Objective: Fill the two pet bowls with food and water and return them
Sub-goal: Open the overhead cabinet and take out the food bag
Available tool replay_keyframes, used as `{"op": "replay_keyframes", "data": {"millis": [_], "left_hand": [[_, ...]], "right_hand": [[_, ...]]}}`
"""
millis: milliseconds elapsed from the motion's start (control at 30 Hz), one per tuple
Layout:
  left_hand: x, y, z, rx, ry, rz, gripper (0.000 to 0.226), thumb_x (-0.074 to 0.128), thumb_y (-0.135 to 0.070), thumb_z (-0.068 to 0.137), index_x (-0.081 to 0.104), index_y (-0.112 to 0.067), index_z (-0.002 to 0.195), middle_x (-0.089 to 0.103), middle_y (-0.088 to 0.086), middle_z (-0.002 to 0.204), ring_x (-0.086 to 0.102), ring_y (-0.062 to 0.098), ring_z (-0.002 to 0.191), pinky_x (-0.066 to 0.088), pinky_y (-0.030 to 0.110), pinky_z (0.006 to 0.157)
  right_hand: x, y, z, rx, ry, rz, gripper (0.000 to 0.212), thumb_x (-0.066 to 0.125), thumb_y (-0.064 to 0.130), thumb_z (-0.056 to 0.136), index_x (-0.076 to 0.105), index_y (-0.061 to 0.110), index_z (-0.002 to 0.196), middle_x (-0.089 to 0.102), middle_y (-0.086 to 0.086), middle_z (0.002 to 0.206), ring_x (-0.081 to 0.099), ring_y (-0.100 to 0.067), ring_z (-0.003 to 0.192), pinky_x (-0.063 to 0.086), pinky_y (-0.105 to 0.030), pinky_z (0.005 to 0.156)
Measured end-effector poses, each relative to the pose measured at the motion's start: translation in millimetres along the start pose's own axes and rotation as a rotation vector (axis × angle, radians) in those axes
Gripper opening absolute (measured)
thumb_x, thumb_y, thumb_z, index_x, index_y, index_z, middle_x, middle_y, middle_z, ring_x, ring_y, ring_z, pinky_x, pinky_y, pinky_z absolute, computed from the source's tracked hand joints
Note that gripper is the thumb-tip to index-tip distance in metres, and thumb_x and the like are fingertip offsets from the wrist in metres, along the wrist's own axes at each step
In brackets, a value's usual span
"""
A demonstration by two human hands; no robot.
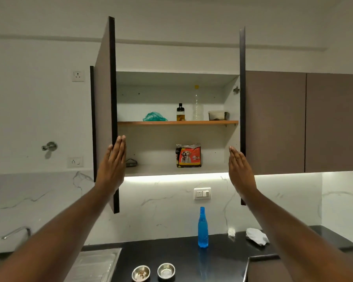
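- While both doors stand open, my left grip [113, 157] and right grip [237, 165] are flat, holding nothing.
- Between them, deeper in, sits the food bag [188, 155]: light, crinkly, soft; I'd pinch its sides.
- Below, both bowls [141, 273] wait on the bench [222, 259].

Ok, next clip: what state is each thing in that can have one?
Left cabinet door: open, left hand flat against it.
Right cabinet door: open, right hand flat beside it.
Dog food bag: upright, top open.
Left bowl: some kibble.
Right bowl: no kibble.
Blue bottle: upright.
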State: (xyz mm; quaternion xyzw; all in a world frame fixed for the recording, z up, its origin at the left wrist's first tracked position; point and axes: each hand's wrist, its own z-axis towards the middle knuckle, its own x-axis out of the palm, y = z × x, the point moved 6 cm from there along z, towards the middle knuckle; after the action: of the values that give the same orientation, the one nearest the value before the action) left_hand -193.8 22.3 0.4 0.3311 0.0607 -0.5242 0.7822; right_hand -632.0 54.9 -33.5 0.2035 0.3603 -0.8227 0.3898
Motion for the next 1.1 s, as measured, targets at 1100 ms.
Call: {"op": "replay_keyframes", "data": {"millis": [1100], "left_hand": [[-94.0,-36.7,-17.3,0.190,-0.035,-0.158,0.101,0.042,-0.066,0.102,-0.009,-0.012,0.170,-0.009,0.015,0.179,-0.002,0.035,0.167,0.011,0.054,0.134]], "right_hand": [[-74.5,-5.7,-20.0,-0.162,-0.032,0.292,0.103,0.048,0.072,0.102,-0.008,0.023,0.173,-0.020,-0.022,0.177,-0.015,-0.046,0.165,0.002,-0.061,0.134]]}}
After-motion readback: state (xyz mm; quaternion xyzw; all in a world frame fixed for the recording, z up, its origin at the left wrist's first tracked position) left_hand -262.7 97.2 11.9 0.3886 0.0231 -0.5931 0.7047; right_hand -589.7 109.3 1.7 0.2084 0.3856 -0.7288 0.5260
